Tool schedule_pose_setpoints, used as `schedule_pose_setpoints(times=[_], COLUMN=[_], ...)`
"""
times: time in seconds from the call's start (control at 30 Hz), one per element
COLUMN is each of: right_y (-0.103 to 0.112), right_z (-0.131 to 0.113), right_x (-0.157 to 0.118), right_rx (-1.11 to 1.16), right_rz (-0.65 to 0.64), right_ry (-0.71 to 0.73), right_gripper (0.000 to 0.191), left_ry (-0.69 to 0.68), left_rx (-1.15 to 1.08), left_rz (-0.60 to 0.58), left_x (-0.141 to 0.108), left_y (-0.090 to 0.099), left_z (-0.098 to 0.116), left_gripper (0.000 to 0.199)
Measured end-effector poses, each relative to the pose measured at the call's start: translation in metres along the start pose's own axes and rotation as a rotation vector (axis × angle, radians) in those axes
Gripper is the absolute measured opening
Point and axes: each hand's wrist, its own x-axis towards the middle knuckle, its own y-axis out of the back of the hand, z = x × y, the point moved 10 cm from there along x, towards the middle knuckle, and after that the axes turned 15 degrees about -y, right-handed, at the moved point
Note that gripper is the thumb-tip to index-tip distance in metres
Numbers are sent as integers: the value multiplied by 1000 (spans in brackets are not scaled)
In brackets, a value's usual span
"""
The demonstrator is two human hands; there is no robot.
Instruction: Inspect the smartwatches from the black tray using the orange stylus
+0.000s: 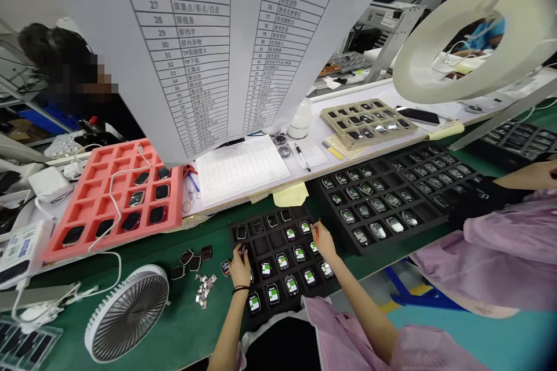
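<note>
A black foam tray [274, 239] lies in front of me, with square smartwatches [282, 260] in its pockets, many with green-and-white lit screens. At its left edge, my left hand [241, 269] is closed round a small dark piece that looks like a smartwatch [243, 253], mostly covered by the fingers. Over the tray's right edge, my right hand [325, 243] pinches a slim orange tool [317, 236] near a lit watch; its exact kind is unclear. One watch [225, 267] lies on the green mat just left of the tray.
Dark watch parts [187, 257] and small silvery pieces [203, 291] lie left, near a white fan [128, 313]. A pink foam tray [108, 185] sits behind. More black trays [374, 208] stand right, beside a co-worker's sleeve [474, 249]. A printed sheet [241, 40] and ring lamp [404, 64] hang above.
</note>
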Motion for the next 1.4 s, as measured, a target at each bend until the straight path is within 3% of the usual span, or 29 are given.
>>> schedule_pose_setpoints(times=[0.17,0.43,0.57,0.67,0.77,0.87,0.97,1.13,1.27,1.4], right_y=[-15,-28,-30,-33,-38,-45,-54,-66,-67,-58], right_z=[10,23,27,29,26,19,15,19,25,29], right_x=[4,10,15,20,25,29,32,36,38,36], right_rx=[-93,-186,-197,-194,-183,-174,-182,-193,-135,11], right_rz=[-26,-64,-63,-71,-98,-146,-194,-273,-305,-303], right_ry=[30,25,-16,-52,-70,-71,-95,-197,-281,-358], right_gripper=[40,33,33,35,34,27,23,25,23,22], left_ry=[-13,-15,-71,-236,-419,-482,-451,-407,-383,-324], left_rx=[35,185,209,153,86,92,157,225,165,-7], left_rz=[-11,-27,-77,-206,-375,-505,-604,-717,-761,-752], left_x=[4,-2,4,13,20,30,43,59,66,71], left_y=[-5,13,15,-8,-47,-85,-111,-134,-142,-137], left_z=[2,5,23,67,122,158,168,172,176,168], left_gripper=[28,36,36,32,30,33,37,35,37,34])
